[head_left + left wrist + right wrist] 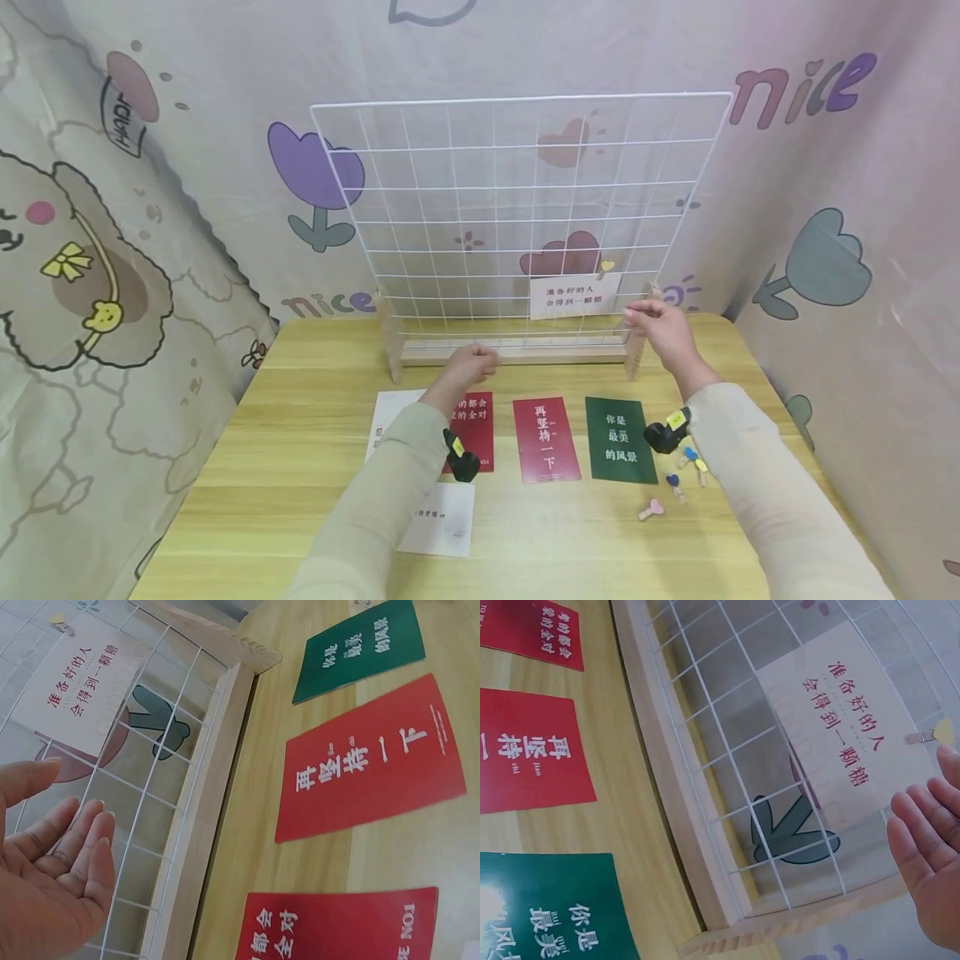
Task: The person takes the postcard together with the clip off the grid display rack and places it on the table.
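Observation:
A white card (573, 296) with red lettering hangs low on the right of a white wire grid (495, 148). A small clip with a yellow heart (942, 733) pinches its edge. My right hand (667, 333) is beside the card's right end, fingers loosely bent with nothing in them; the right wrist view puts the fingertips close to the card and clip. My left hand (467, 367) is in front of the grid's lower wires, left of the card. In the left wrist view its fingers are relaxed and the palm holds nothing.
On the wooden table (285, 433) lie a red card (472, 433), a pink-red card (546, 442), a green card (618, 440) and two white cards, partly hidden by my left arm. Several heart clips (652, 510) lie at the right. Wooden feet (390, 337) support the grid.

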{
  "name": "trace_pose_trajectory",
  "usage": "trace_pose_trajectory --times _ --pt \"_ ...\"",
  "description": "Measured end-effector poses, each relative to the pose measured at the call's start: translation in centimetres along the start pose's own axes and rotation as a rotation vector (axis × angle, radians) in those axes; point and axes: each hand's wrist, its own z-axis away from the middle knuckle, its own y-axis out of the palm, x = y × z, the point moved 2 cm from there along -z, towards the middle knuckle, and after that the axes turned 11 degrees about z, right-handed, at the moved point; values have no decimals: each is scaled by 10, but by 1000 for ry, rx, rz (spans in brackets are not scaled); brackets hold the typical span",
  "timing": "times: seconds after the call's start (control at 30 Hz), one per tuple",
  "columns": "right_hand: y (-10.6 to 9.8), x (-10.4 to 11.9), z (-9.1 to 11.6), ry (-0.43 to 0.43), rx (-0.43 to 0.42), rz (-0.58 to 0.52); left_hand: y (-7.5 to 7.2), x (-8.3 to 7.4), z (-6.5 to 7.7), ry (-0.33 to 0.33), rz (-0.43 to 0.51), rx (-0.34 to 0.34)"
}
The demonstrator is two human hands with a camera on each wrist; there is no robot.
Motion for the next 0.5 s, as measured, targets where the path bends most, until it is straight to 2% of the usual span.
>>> trace_pose_trajectory --times 0.13,0.3,0.5 --pt "-2 7 -8 -16 -37 -12 6 -5 -9 -2 29 6" --pt "-4 15 -17 -20 -62 -38 15 -12 -19 28 31 8" --pt "-1 26 -26 41 -74 -26 27 -15 -29 63 -2 17"
